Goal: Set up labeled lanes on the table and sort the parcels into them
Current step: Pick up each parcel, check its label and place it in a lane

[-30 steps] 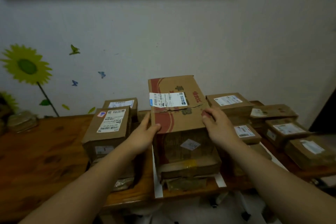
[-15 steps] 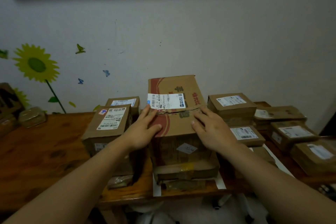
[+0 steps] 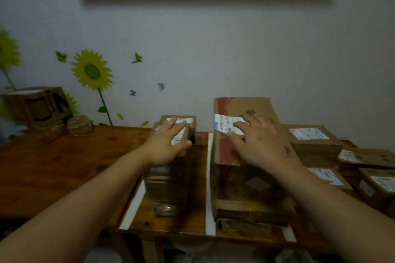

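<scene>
A large red-printed cardboard parcel [image 3: 241, 111] with a white label tops the middle stack on the wooden table [image 3: 55, 168]. My right hand [image 3: 258, 141] lies flat on its top, fingers straight and spread over the label. Left of it stands a stack of smaller brown parcels [image 3: 168, 183]. My left hand [image 3: 168, 143] rests open on the top box of that stack, thumb out to the right. White tape strips [image 3: 210, 179] mark lanes on the table on either side of the stacks.
Several labelled brown parcels [image 3: 312, 136] crowd the table's right side. At the far left stand a printed carton [image 3: 40, 104] and a small wrapped packet [image 3: 79, 125] by the wall. Bare wood lies between them and the stacks. The table's front edge is near me.
My left hand left the big parcel and moved onto the smaller stack on the left. My right hand slid up onto the big parcel's top. The view swung to the left.
</scene>
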A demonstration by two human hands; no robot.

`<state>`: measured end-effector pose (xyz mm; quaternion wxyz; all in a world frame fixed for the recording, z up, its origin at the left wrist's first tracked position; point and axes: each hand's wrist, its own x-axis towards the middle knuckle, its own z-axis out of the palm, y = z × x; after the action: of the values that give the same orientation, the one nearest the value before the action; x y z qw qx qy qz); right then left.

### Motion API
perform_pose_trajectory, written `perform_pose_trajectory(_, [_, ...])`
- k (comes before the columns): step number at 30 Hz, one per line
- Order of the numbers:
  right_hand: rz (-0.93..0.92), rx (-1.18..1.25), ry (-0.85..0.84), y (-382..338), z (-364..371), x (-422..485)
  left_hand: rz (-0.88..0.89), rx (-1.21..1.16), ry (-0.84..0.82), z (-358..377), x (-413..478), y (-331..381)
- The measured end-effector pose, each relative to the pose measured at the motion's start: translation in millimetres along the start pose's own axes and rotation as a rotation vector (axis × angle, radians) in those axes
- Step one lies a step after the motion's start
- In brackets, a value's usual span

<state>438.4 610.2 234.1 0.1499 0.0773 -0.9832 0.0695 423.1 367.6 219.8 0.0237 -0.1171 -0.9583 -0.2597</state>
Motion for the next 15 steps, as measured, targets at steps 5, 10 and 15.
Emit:
perform_pose_trajectory(5, [-0.161,0.104,-0.078,-108.0,12.9,41.6,-0.199,0.079,0.027,-74.9,-44.2,-113.2])
perform_pose_trajectory(10, [-0.26,0.155,-0.178,-240.3,61.8,93.6,-0.412,0.076,0.051,-153.4,-105.5,-244.4])
perform_pose_trajectory(15, [-0.271,0.236,-0.303,-368.8,101.0,128.6,-0.55,0.035,0.092,-222.0,-153.5,-353.3])
